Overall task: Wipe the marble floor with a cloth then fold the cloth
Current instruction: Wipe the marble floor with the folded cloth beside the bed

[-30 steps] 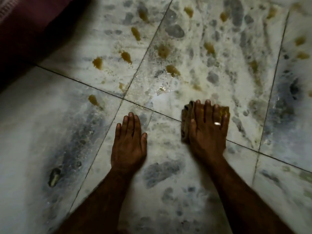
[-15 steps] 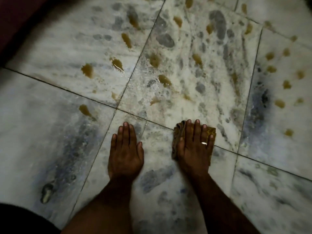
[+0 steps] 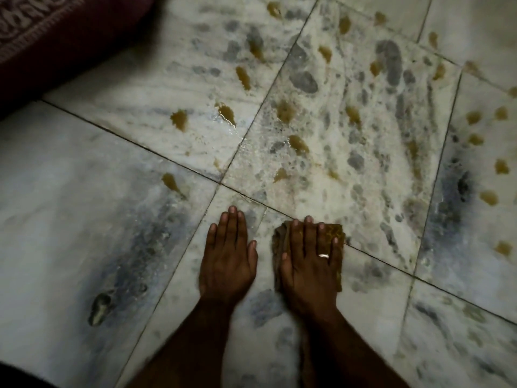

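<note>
The right hand (image 3: 307, 264) is pressing straight fingers (image 3: 307, 233) flat on the cloth (image 3: 337, 233) on the marble floor (image 3: 84, 205), brown spills (image 3: 298, 144) lying beyond the cloth, the left hand (image 3: 226, 261) resting flat-fingered just beside it.

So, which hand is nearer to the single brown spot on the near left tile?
Left. The left hand lies flat right of the brown spot, closer to the person; the right hand presses the cloth farther right.

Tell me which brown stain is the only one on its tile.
The teardrop stain on the grey-smudged tile left of the left hand. It sits alone just below the grout line; the other stains cluster on the farther tiles.
</note>
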A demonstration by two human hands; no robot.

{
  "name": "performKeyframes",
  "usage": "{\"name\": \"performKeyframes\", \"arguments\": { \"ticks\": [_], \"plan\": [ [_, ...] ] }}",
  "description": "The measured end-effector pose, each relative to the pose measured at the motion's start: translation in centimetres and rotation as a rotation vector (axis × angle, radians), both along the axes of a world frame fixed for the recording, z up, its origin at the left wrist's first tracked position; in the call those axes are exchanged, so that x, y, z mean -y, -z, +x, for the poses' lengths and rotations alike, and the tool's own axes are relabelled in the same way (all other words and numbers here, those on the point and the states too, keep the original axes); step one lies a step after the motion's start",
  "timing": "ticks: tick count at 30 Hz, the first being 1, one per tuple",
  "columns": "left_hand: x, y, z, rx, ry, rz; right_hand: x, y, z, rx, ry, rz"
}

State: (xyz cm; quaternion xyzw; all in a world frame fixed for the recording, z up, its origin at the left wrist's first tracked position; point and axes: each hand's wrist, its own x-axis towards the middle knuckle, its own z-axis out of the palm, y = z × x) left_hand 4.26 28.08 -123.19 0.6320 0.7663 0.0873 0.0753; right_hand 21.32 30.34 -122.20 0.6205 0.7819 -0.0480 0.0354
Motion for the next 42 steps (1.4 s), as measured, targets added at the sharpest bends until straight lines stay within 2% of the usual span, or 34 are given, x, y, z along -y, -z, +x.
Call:
{"name": "performKeyframes", "arguments": {
  "ticks": [3,11,19,25,27,29,32,37,42],
  "plan": [
    [0.2,0.2,-0.4,-0.001,0.007,-0.003,-0.6,-0.1,-2.7,-0.044,-0.125,-0.012],
    [0.4,0.1,-1.8,-0.03,-0.149,-0.021,-6.6,-0.2,-7.2,-0.052,-0.421,-0.023],
    [0.1,0.2,-1.9,-0.003,-0.16,-0.035,-15.9,-1.1,-7.0,-0.009,-0.362,-0.06],
    [0.0,-0.1,-1.9,0.021,-0.161,-0.006,-13.1,-0.4,-3.1,-0.01,-0.185,-0.034],
    [-0.2,-0.3,-1.9,0.041,-0.172,0.001,-11.0,-0.4,-2.6,0.0,-0.311,-0.034],
    [-0.1,-0.3,-2.1,0.034,-0.218,0.007,-9.1,-0.5,-2.4,0.035,-0.56,-0.018],
    [0.2,0.1,-3.6,-0.017,-0.382,-0.002,-7.1,-0.5,-3.8,0.001,-0.8,0.054],
    [1.1,0.8,-6.8,-0.054,-0.496,-0.005,-7.1,0.2,-10.5,-0.101,-0.916,0.059],
    [0.3,0.9,-10.8,-0.068,-0.542,-0.018,-9.9,0.5,-16.3,-0.076,-0.928,0.004]
  ]
}}
